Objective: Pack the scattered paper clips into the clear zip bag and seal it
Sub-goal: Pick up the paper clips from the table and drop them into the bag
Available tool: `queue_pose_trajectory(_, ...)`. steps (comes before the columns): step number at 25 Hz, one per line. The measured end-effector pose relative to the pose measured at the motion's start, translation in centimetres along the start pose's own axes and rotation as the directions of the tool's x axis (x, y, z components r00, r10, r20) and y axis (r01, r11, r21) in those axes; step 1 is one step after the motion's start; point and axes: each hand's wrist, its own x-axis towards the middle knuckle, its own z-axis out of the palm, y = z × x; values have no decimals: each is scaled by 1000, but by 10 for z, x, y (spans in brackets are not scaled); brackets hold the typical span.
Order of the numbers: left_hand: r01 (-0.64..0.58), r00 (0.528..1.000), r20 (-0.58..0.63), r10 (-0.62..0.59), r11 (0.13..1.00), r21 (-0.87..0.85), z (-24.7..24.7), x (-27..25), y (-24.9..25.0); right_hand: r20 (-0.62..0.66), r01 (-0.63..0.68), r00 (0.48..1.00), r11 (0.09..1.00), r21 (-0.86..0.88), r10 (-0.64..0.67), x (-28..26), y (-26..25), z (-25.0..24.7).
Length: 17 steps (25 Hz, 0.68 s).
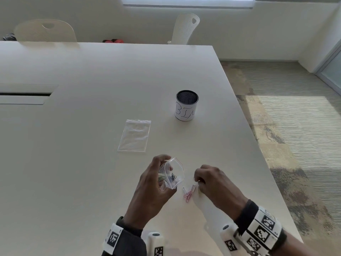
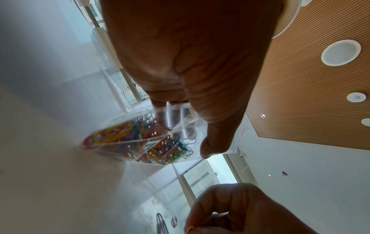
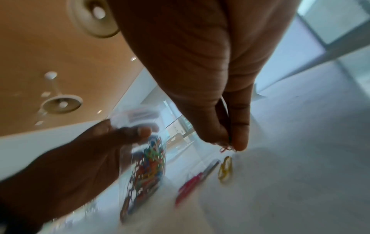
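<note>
My left hand [image 1: 156,178] grips a small clear zip bag [image 1: 172,173] with a red-striped top, held just above the table with its mouth open. Many coloured paper clips [image 2: 140,139] fill the bag [image 3: 146,166]. My right hand [image 1: 204,179] sits to the right of the bag, its thumb and fingers pinching a few clips [image 3: 227,148] just above the table. Loose clips lie between the hands: pink and pale ones [image 1: 188,193], seen in the right wrist view as a red clip [image 3: 195,180] and a yellow clip [image 3: 226,170].
A second, flat clear zip bag [image 1: 134,135] lies further back on the white table [image 1: 83,126]. A black mesh cup with a white paper label [image 1: 186,106] stands behind and to the right. The table's right edge [image 1: 258,145] runs close beside my right hand. Chairs stand at the far side.
</note>
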Motion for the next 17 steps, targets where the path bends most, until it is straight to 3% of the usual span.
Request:
queue_pose_trajectory(3, 1, 1000, 1, -1, 1000, -3, 0, 0, 1, -65, -72, 993, 942, 326, 99, -1, -2, -23)
queue_pose_trajectory(7, -1, 1000, 0, 1, 1000, 9, 2, 1, 1, -121, -13, 984, 740, 672, 128, -4, -33, -54)
queue_pose_trajectory(9, -2, 1000, 3, 2, 1000, 9, 4, 1, 2, -142, 46, 987, 731, 681, 71, 0, -48, -56)
queue_pose_trajectory(13, 6, 1000, 3, -6, 1000, 18, 3, 1, 4, -189, 164, 979, 824, 543, -70, 10, -64, -42)
queue_pose_trajectory(17, 9, 1000, -12, -9, 1000, 13, 2, 1, 2, -173, 192, 977, 874, 446, -126, 11, -66, -42)
